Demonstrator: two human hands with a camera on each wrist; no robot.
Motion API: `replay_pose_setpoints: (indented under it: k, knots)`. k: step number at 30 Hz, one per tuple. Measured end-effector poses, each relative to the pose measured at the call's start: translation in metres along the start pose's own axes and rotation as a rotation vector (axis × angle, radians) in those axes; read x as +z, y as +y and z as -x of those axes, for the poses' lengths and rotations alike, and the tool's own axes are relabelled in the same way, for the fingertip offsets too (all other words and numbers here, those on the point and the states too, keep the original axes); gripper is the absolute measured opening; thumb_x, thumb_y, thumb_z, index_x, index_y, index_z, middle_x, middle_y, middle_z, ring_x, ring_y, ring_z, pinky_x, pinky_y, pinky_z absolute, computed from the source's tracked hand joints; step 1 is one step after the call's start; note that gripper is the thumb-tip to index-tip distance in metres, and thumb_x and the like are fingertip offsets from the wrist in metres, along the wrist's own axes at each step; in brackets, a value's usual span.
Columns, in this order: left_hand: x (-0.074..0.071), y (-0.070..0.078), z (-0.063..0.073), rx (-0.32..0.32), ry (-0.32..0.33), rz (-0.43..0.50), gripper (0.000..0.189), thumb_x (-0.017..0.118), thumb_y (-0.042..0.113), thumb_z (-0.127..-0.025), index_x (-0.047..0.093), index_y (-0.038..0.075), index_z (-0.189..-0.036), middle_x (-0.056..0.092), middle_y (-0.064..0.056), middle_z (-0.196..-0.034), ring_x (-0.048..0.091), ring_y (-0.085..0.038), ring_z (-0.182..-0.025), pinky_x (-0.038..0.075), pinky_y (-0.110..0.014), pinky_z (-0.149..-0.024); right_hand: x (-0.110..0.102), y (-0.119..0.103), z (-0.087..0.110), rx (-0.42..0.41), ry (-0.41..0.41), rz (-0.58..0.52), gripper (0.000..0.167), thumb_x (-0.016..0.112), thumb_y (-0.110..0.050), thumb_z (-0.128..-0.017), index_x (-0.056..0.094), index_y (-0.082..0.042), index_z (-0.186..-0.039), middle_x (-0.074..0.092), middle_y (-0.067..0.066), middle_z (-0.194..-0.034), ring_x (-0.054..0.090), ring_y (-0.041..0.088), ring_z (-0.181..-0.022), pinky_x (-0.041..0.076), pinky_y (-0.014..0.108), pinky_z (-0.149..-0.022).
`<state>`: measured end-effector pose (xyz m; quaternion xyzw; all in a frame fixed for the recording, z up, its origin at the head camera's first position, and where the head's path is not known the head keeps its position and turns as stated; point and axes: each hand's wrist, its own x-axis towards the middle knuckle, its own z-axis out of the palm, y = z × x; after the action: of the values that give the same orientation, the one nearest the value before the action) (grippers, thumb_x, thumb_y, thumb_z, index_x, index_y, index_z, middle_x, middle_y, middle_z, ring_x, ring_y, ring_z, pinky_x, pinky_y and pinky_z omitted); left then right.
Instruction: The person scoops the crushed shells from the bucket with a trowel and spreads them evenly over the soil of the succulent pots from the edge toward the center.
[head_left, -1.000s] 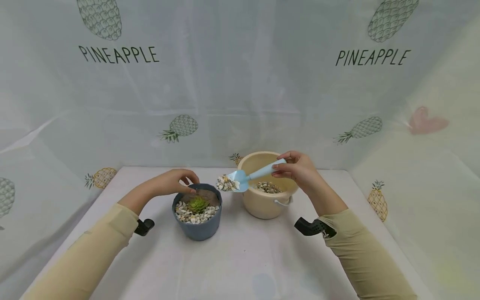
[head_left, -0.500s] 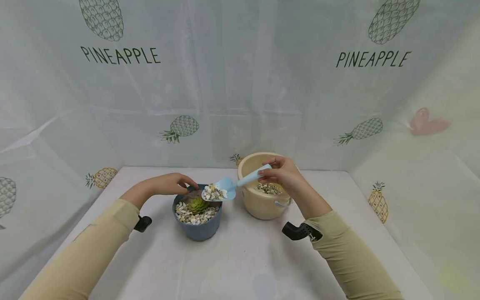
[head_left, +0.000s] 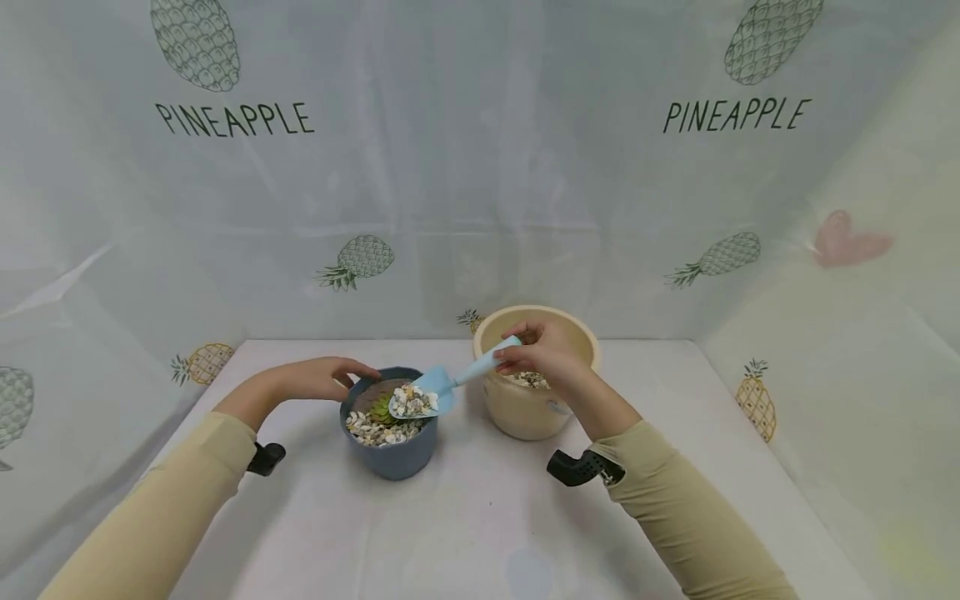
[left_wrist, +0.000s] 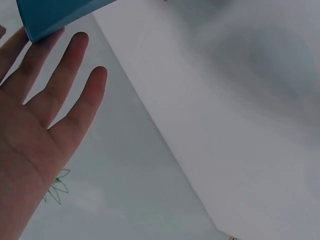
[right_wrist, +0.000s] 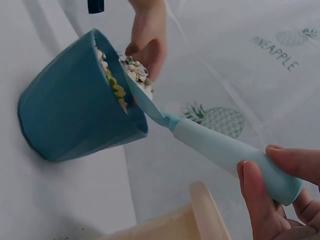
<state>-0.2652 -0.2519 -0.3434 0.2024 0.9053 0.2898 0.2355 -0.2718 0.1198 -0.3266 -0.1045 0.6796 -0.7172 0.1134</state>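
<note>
My right hand [head_left: 543,354] pinches the pale blue handle of a small trowel [head_left: 480,365] between thumb and fingers. The trowel's blade carries a heap of pebbles [head_left: 412,402] over a dark blue flowerpot [head_left: 397,462]. Inside this pot a green succulent [head_left: 382,408] stands among pebbles, partly hidden by the blade. My left hand [head_left: 318,379] touches the pot's back left rim, and in the left wrist view its fingers [left_wrist: 82,102] are spread and fairly straight. In the right wrist view the blade [right_wrist: 142,102] reaches across the pot's rim.
A cream bucket [head_left: 525,412] with pebbles inside stands right of the pot, behind my right hand. Both stand on a white-covered table [head_left: 450,533]. A pineapple-print sheet [head_left: 480,167] hangs behind and at the sides.
My right hand has carried the loaded trowel left and down from beside the bucket to over the pot. My left hand has shifted slightly left and down at the rim.
</note>
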Motion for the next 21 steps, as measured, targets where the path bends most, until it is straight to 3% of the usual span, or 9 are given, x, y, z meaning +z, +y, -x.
replay_pose_setpoints:
  k: [3, 8, 14, 21]
  knots:
    - [0.001, -0.004, 0.008, 0.013, 0.009, -0.033, 0.065, 0.061, 0.007, -0.083, 0.046, 0.011, -0.146, 0.039, -0.017, -0.148, 0.045, -0.039, -0.126, 0.048, -0.047, -0.086, 0.006, 0.001, -0.001, -0.001, -0.018, 0.014, 0.038, 0.065, 0.013, -0.085, 0.048, 0.021, -0.119, 0.060, 0.020, -0.091, 0.069, 0.019, -0.065, 0.057, 0.031, -0.066]
    - [0.001, -0.007, 0.018, 0.006, 0.027, -0.085, 0.078, 0.056, -0.005, -0.074, 0.043, 0.013, -0.148, 0.038, -0.017, -0.147, 0.046, -0.036, -0.124, 0.046, -0.042, -0.080, 0.013, 0.002, -0.002, -0.012, -0.015, 0.015, 0.038, 0.066, 0.011, -0.086, 0.049, 0.019, -0.119, 0.061, 0.021, -0.093, 0.070, 0.020, -0.067, 0.057, 0.032, -0.069]
    - [0.009, -0.021, 0.026, 0.047, 0.066, -0.050, 0.075, 0.058, -0.007, -0.078, 0.039, 0.009, -0.149, 0.035, -0.016, -0.149, 0.045, -0.036, -0.126, 0.045, -0.050, -0.093, 0.019, 0.002, -0.003, -0.004, -0.006, 0.001, 0.032, 0.069, 0.009, -0.084, 0.055, 0.014, -0.113, 0.062, 0.022, -0.097, 0.071, 0.023, -0.069, 0.057, 0.035, -0.073]
    - [0.021, -0.036, 0.033, 0.138, 0.136, -0.004, 0.073, 0.072, 0.003, -0.084, 0.036, 0.002, -0.148, 0.033, -0.024, -0.149, 0.042, -0.045, -0.126, 0.044, -0.057, -0.093, 0.028, 0.002, -0.007, -0.013, -0.007, -0.042, 0.024, 0.067, 0.013, -0.084, 0.057, 0.012, -0.105, 0.062, 0.021, -0.092, 0.070, 0.022, -0.067, 0.057, 0.034, -0.071]
